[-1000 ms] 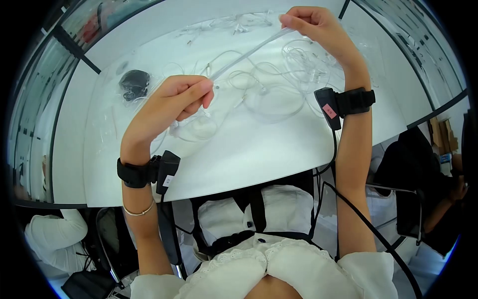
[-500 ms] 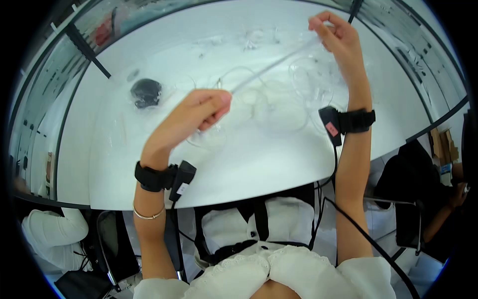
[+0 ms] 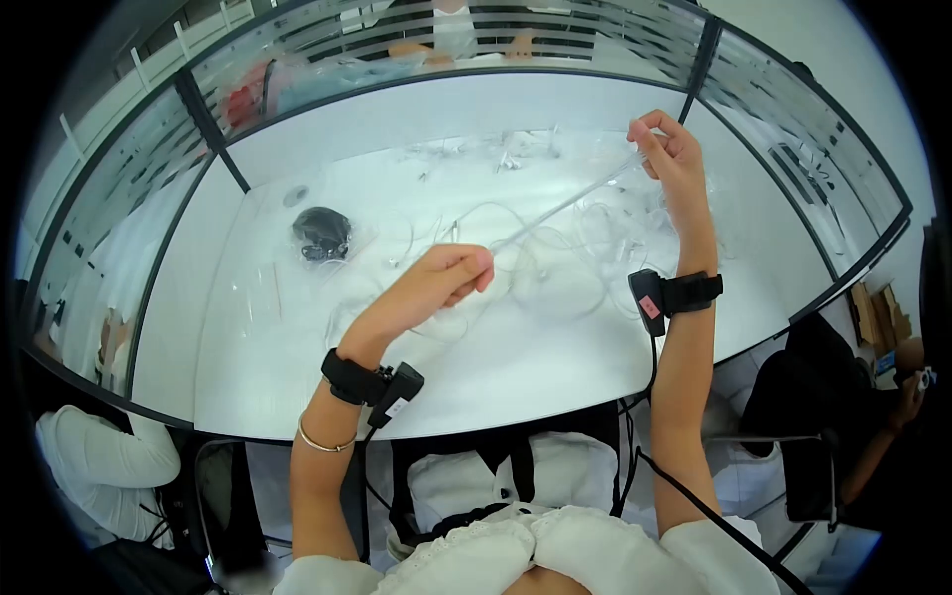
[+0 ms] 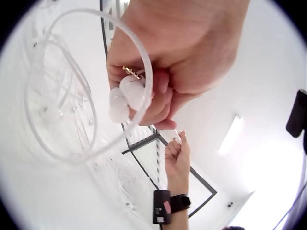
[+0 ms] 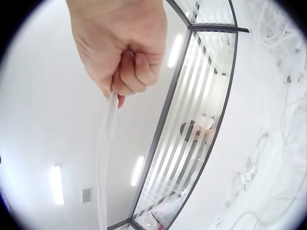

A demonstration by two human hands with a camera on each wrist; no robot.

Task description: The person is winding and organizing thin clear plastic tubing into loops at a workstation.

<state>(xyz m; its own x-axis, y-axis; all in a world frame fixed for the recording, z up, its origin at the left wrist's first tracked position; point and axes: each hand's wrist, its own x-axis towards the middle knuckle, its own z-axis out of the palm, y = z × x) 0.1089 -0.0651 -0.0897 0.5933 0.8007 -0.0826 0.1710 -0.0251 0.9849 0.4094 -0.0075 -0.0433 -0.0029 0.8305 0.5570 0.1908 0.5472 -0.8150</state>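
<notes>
My left hand (image 3: pixel 431 288) grips one end of a bundled white earphone cable (image 3: pixel 560 208), drawn straight between both hands above the table. In the left wrist view, white earbuds (image 4: pixel 134 91) and a gold audio plug (image 4: pixel 130 72) hang at the curled fingers, beside a loose loop of cable. Higher and farther right, my right hand (image 3: pixel 676 169) pinches the other end between thumb and fingers. The right wrist view has the pale strands (image 5: pixel 103 153) running down from that hand (image 5: pixel 122 48). Folded fingers hide the gripped parts.
Coiled white cables (image 3: pixel 595 233) lie across the white table (image 3: pixel 496 372) under the hands. At the left is a black item (image 3: pixel 322 234) in clear plastic. Low partitions (image 3: pixel 446 111) border the table; other people sit beyond and beside it.
The head view has tilted up, so table and hands appear lower and more partition shows. The left hand sits farther right in view. Both hands keep the cable stretched.
</notes>
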